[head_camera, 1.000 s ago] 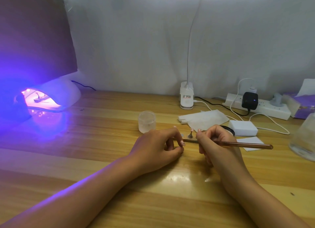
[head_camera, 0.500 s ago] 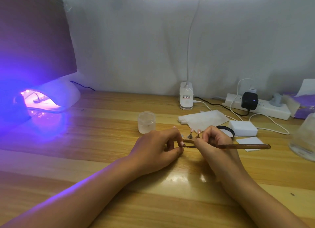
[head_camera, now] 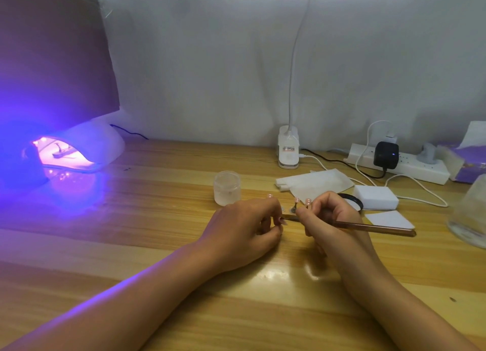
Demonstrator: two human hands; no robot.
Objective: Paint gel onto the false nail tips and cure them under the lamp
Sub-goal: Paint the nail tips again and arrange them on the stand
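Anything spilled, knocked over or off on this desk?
Nothing stands out. The jar stands upright, no spill shows on the table. The lamp is lit at the left. The right hand holds the brush to the tip pinched in the left hand.

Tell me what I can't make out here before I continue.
Head view only.
1. nail tip: tiny, mostly covered by the left hand.
2. brush bristles: too small to see.
3. lamp contents: washed out by purple glare.
4. clear container: cut off by right edge.
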